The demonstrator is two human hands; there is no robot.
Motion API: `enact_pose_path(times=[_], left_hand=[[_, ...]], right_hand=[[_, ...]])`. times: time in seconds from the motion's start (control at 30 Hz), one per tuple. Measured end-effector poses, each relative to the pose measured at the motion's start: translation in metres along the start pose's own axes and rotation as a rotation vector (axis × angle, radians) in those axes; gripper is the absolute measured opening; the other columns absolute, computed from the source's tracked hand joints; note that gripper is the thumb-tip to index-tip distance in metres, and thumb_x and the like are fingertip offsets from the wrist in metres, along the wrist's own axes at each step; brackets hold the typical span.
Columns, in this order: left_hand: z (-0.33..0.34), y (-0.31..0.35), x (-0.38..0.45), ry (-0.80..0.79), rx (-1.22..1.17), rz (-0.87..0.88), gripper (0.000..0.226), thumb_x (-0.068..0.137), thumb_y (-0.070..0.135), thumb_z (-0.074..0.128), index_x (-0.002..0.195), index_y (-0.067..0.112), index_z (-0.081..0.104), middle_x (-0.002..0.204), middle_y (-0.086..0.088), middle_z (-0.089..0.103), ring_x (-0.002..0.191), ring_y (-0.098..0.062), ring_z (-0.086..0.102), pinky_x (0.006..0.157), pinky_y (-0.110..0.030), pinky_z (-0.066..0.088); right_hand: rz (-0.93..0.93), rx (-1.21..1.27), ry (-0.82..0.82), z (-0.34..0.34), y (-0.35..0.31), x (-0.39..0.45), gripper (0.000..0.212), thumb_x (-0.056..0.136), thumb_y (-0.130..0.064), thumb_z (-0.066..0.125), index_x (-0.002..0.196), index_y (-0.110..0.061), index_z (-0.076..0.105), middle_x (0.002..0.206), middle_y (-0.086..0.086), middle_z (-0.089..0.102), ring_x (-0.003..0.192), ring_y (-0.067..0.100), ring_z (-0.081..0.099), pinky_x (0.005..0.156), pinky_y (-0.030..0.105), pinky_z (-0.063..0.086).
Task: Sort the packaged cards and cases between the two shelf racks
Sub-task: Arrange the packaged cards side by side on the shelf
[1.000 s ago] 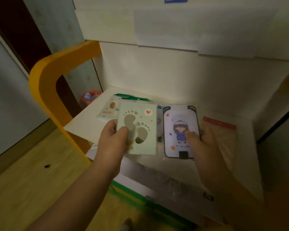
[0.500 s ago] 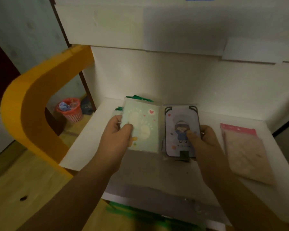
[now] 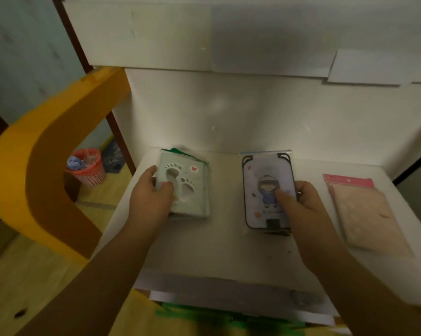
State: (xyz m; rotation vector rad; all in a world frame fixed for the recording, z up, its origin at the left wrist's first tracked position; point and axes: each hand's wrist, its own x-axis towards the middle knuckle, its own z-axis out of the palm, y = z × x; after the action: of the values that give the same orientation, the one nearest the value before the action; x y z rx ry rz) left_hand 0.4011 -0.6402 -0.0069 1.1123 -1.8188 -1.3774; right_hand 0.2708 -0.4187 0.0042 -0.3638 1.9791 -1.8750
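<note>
A pale green packaged card with two footprint cut-outs (image 3: pixel 192 190) lies on top of a small stack at the left of the white shelf (image 3: pixel 224 243). My left hand (image 3: pixel 151 200) grips its left edge, thumb on the front. A packaged phone case with a cartoon girl in a blue coat (image 3: pixel 262 185) rests at the shelf's middle, on top of other dark-edged cases. My right hand (image 3: pixel 299 204) holds its right side, thumb pressed on the picture. A pink-topped packet (image 3: pixel 364 214) lies flat at the right, untouched.
An orange curved frame (image 3: pixel 42 166) stands at the left of the shelf. Behind it on the wooden floor sits a red waste basket (image 3: pixel 88 170). A white upper shelf board (image 3: pixel 204 35) overhangs the work surface. Green tape (image 3: pixel 204 316) marks the floor below the front edge.
Both hands have moved apart and lowered the items onto the shelf: the footprint card went left onto its stack, the cartoon case went right. The camera also shifted closer.
</note>
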Motion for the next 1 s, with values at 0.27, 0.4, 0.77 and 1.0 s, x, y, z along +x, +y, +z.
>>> enact_pose_path(times=[0.27,0.4,0.77,1.0], left_hand=[[0.003,-0.011,0.002,-0.02,0.175,0.048,0.039,0.097,0.015,0.052,0.136,0.013,0.049,0.105,0.008,0.052,0.092,-0.016,0.059,0.067,-0.022,0.049],[0.006,-0.014,0.002,-0.033,0.212,0.069,0.042,0.099,0.016,0.051,0.14,0.01,0.046,0.113,0.002,0.052,0.094,-0.013,0.053,0.067,-0.017,0.044],[0.008,-0.01,-0.003,-0.003,0.611,0.075,0.049,0.091,0.032,0.058,0.139,0.029,0.049,0.154,0.0,0.034,0.137,-0.032,0.027,0.108,-0.05,0.025],[0.025,0.004,-0.025,-0.041,0.605,0.378,0.036,0.088,0.023,0.064,0.123,0.029,0.062,0.143,0.006,0.048,0.128,-0.022,0.034,0.101,-0.041,0.03]], right_hand=[[0.007,-0.015,0.023,0.001,0.002,-0.001,0.005,0.099,-0.025,0.054,0.104,-0.026,0.053,0.105,0.004,0.069,0.094,0.02,0.071,0.067,0.031,0.061],[0.009,-0.026,0.032,-0.001,0.003,-0.001,0.003,0.099,-0.025,0.054,0.102,-0.026,0.053,0.104,0.004,0.07,0.093,0.021,0.071,0.07,0.035,0.06],[0.061,-0.011,0.085,-0.014,-0.002,-0.008,0.012,0.102,-0.03,0.048,0.105,-0.022,0.056,0.099,0.0,0.071,0.083,0.014,0.072,0.061,0.025,0.056],[0.068,-0.022,0.08,-0.034,-0.009,-0.012,0.012,0.101,-0.027,0.051,0.106,-0.02,0.06,0.092,0.0,0.075,0.069,0.009,0.073,0.049,0.019,0.051]])
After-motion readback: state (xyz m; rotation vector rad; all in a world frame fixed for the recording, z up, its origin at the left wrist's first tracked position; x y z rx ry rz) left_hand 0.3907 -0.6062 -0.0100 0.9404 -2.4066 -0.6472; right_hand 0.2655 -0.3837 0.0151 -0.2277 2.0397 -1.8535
